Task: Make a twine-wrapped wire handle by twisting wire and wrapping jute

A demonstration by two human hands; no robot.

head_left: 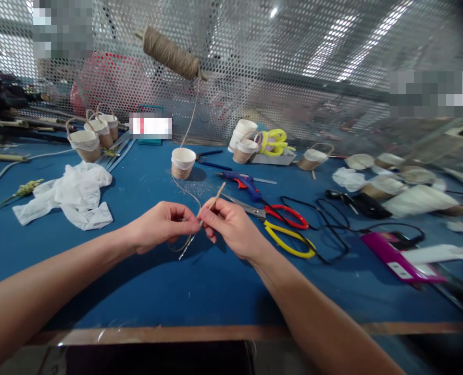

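Near the middle of the table my right hand point(231, 224) pinches a thin wire wrapped in twine point(217, 195); the wrapped end sticks up past the fingers. Bare, shiny and twisted, the wire's lower end point(186, 248) points down toward the table. My left hand point(164, 225) is closed against the right one, its fingertips pinching the twine point(189, 191) where it meets the wire; the exact grip is partly hidden. That twine runs up past a small paper cup with a brown lower band point(183, 162) to a twine spool point(171, 52) on the mesh.
Scissors with red and yellow handles point(289, 239), a blue glue gun point(241, 183) and pliers point(211, 157) lie beyond my right hand. White lace point(69, 197) is on the left. Handled cups point(86, 146) stand behind it. A purple power strip point(399, 258) lies right.
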